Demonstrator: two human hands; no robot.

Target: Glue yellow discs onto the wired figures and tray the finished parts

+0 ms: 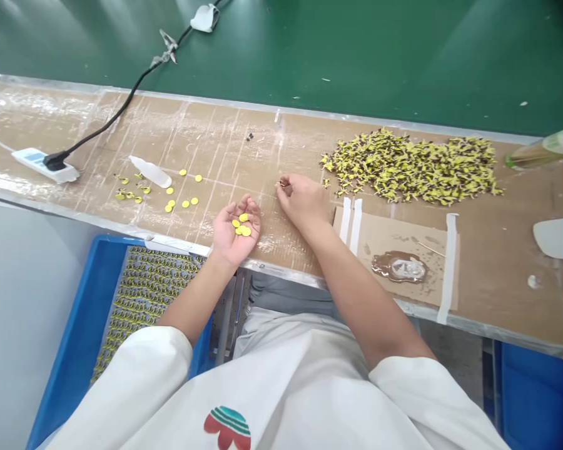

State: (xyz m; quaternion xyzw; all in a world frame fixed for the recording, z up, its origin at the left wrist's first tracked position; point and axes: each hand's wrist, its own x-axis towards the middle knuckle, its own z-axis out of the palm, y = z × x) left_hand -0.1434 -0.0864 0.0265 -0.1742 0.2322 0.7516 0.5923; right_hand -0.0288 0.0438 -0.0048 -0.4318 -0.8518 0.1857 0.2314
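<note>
Resting in the left hand point(231, 242) (palm up) are yellow discs point(246, 231)

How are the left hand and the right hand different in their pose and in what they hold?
The left hand is turned palm up, loosely cupped, while the right hand shows its back, with thumb and fingers drawn together.
The left hand carries several yellow discs on its palm; the right hand has a small piece at its fingertips, too small to make out well.
Both hands are bare.
</note>
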